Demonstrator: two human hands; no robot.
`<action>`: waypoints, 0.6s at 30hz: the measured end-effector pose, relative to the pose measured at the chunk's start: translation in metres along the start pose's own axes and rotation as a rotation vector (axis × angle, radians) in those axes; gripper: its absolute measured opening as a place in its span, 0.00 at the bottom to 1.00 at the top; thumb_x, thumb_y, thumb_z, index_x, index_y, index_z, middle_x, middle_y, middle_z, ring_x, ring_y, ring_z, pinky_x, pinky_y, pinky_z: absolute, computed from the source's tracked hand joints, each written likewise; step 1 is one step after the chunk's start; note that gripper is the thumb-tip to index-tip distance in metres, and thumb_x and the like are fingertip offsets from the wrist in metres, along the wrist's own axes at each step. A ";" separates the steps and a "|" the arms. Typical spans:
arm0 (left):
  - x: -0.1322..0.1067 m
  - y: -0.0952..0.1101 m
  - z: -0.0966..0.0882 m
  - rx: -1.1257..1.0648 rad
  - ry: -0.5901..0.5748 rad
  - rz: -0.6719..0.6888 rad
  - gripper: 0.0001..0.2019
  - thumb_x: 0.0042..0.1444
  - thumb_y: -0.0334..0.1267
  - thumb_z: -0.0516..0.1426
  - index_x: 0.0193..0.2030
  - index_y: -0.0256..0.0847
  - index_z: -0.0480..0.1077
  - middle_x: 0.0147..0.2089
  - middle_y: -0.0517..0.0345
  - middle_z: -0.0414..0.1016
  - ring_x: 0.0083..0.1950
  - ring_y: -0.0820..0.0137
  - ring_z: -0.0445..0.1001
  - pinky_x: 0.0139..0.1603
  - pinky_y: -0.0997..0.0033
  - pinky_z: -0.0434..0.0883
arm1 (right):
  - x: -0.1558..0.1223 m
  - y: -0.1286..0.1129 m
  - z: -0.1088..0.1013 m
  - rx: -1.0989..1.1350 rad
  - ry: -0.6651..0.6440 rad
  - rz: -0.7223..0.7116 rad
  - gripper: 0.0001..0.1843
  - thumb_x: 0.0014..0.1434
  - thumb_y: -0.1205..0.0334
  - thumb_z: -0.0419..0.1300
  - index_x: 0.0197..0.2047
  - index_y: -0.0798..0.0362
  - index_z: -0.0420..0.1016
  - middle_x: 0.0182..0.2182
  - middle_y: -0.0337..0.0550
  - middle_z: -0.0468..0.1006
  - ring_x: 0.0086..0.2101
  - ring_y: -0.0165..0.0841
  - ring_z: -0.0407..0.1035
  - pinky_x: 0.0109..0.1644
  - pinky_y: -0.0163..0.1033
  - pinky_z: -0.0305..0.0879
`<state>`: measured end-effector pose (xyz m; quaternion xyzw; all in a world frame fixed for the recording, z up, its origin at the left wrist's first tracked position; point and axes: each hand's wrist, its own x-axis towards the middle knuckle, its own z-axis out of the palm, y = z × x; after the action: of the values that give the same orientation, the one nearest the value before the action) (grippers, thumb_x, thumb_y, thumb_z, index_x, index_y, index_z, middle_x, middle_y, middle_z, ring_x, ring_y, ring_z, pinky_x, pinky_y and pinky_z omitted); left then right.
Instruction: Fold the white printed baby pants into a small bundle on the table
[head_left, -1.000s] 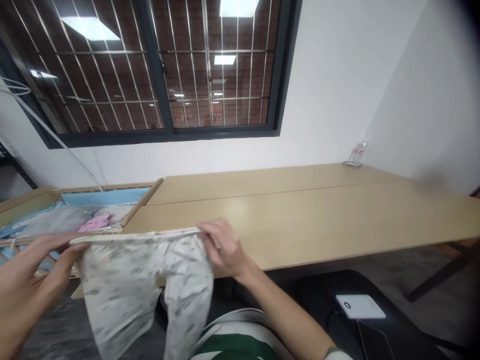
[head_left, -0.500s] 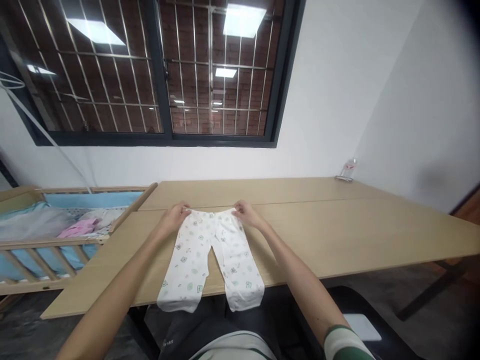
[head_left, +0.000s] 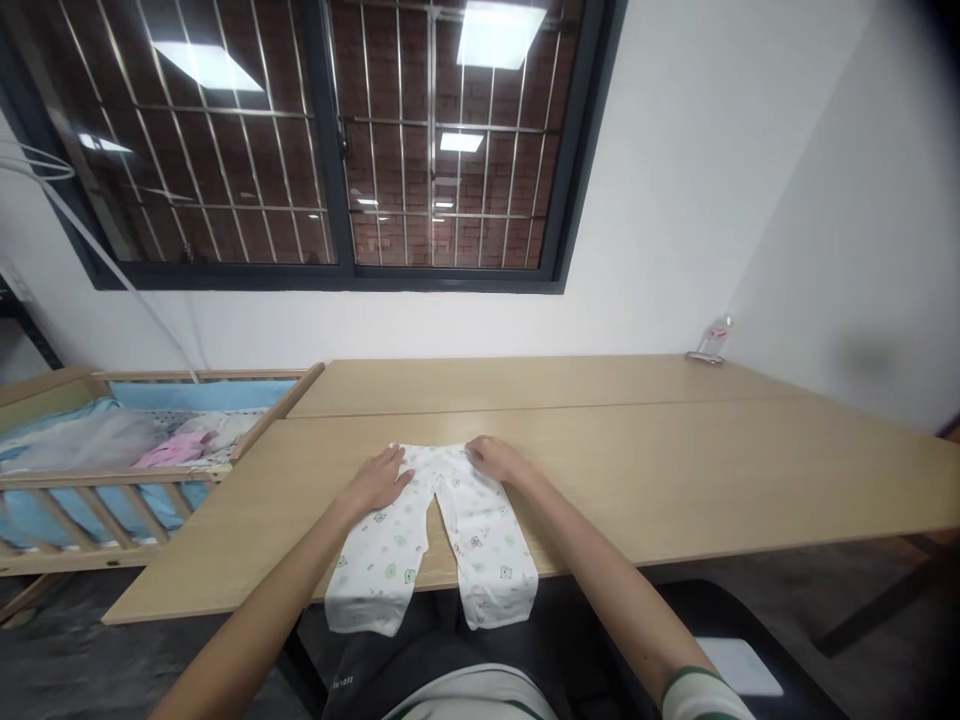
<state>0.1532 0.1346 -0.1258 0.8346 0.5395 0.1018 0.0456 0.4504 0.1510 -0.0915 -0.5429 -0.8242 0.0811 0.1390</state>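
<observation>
A pair of white baby pants (head_left: pixel 480 535) with small green and grey prints lies spread on the wooden table (head_left: pixel 645 470). Its waistband points away from me, and both leg ends hang over the near edge. My left hand (head_left: pixel 381 482) rests on the left side of the waist, fingers stretched out and the thumb apart. At the right corner of the waistband, the fingers of my right hand (head_left: pixel 493 458) are curled in and hold the fabric.
To the left stands a wooden crib (head_left: pixel 97 478) with blue lining and a pink cloth (head_left: pixel 177 450) inside. A clear bottle (head_left: pixel 717 335) stands at the table's back right. Below the near edge is a dark chair (head_left: pixel 690 605) bearing a flat white object (head_left: pixel 739 667).
The waistband has come down and nearer to me. My left hand has let go of its corner and now lies flat on the cloth. My right hand stays at its corner.
</observation>
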 end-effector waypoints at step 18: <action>0.052 0.028 -0.039 0.031 -0.033 -0.087 0.29 0.70 0.49 0.40 0.69 0.31 0.58 0.74 0.31 0.54 0.76 0.47 0.51 0.71 0.44 0.53 | 0.065 0.025 0.021 -0.043 -0.001 0.108 0.18 0.64 0.70 0.53 0.55 0.51 0.74 0.59 0.51 0.75 0.56 0.40 0.70 0.59 0.42 0.62</action>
<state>0.1898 0.1692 -0.0763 0.8124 0.5761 0.0776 0.0462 0.4412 0.2209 -0.1095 -0.5894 -0.7953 0.0709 0.1226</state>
